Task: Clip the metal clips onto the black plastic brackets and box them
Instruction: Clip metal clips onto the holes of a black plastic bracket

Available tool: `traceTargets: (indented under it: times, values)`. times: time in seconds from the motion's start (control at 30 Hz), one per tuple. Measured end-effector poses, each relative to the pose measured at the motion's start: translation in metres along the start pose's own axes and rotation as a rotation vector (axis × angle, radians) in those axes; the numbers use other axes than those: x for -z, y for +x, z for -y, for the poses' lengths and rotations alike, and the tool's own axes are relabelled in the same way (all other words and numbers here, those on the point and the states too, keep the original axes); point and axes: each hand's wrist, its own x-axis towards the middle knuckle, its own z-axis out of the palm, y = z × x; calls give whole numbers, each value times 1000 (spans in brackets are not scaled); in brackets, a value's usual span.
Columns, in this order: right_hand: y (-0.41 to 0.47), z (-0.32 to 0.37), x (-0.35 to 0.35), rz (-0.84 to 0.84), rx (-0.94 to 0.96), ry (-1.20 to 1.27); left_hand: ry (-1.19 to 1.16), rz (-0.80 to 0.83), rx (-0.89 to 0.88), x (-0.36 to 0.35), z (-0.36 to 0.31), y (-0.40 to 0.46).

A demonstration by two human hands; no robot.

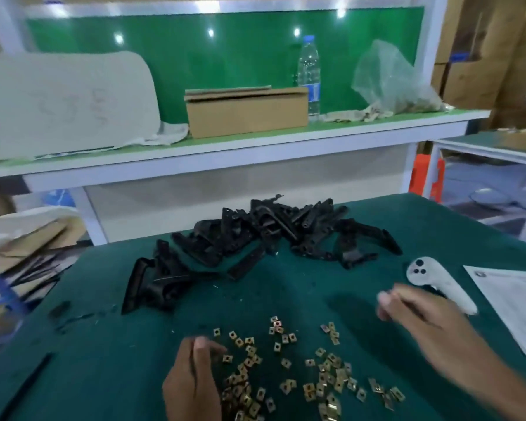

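A heap of black plastic brackets [268, 235] lies across the far half of the dark green mat [110, 360]. Several small gold metal clips [289, 372] are scattered on the near part of the mat. My left hand [192, 381] hovers at the left edge of the clips, its fingers curled with the tips close together; I cannot tell whether a clip sits between them. My right hand [416, 326] is blurred, above the mat to the right of the clips, with its fingers bent loosely and nothing visible in it.
A white controller [438, 284] lies right of the brackets, beside a printed sheet [516, 302]. On the shelf behind stand a cardboard box [246, 112], a water bottle [309, 74] and a plastic bag [392, 80]. Cardboard and black strips [28, 253] lie at the left.
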Motion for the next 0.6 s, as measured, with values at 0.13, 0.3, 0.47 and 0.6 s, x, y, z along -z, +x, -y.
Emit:
traceTargets:
  times: [0.13,0.3,0.47,0.6]
  values:
    - [104,-3,-84,175,104,-220,-62,-10,54,-8,11,4]
    - [186,-43,-135,217,-105,-644,-109,17,92,-11,15,7]
    - [181,-44,-131,-50,91,-720,-115,17,89,-10,16,10]
    - [128,-9,-99,-166,114,-44,-82,-1,48,-9,14,11]
